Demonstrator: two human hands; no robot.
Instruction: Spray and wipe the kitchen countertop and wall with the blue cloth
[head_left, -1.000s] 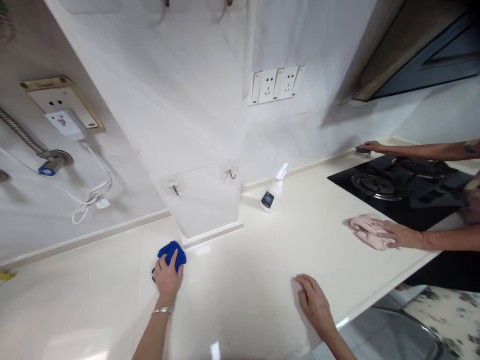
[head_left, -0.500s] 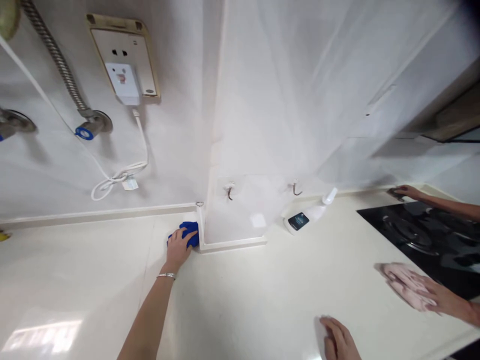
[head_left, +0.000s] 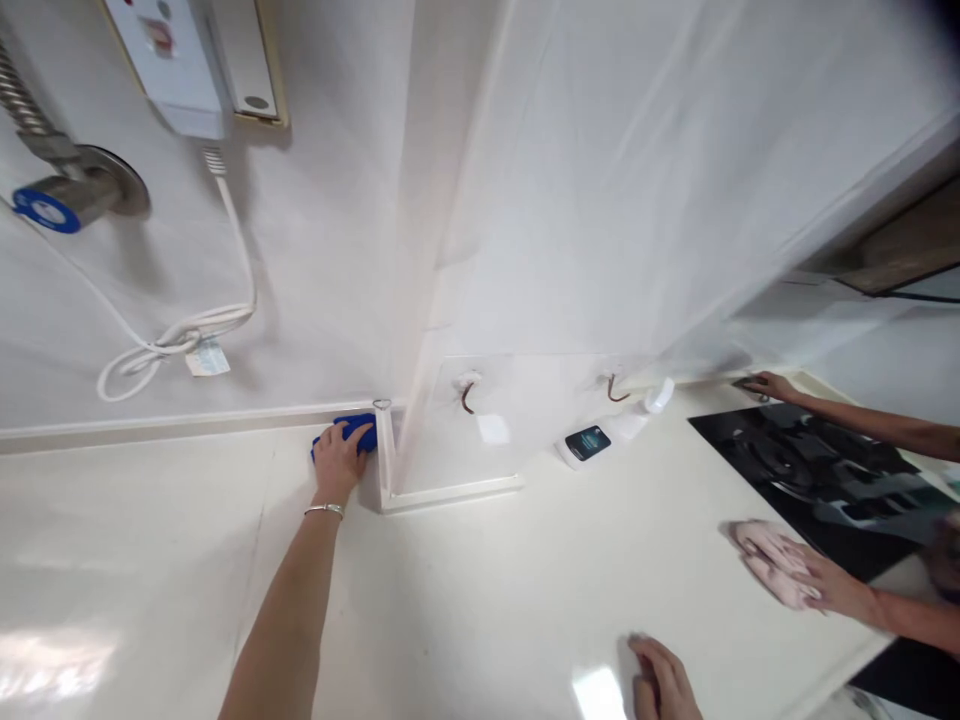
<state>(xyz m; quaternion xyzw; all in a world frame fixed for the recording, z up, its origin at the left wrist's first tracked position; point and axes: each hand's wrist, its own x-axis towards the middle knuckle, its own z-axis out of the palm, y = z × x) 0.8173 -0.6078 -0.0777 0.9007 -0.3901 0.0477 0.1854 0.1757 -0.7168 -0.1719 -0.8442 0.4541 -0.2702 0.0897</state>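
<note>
Where the wall (head_left: pixel 322 220) and pillar (head_left: pixel 547 250) end, one white counter (head_left: pixel 487 570) spreads below. Black stove (head_left: pixel 731 435): set in at right. Spray bottle (head_left: pixel 589 445): dark label, between pillar and stove. Co-worker's hand (head_left: pixel 840 585): on a pink cloth (head_left: pixel 765 555) beside the stove. My right hand (head_left: pixel 664 682): partly in view, loosely bent, thumb apart, low on the counter. My left hand (head_left: pixel 337 462): holding one blue cloth (head_left: pixel 361 432) at the wall's foot, just beside the pillar.

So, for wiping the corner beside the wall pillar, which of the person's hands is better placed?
Probably the left hand: it holds the blue cloth there, whereas the right hand is farther away and shows no cloth.
</note>
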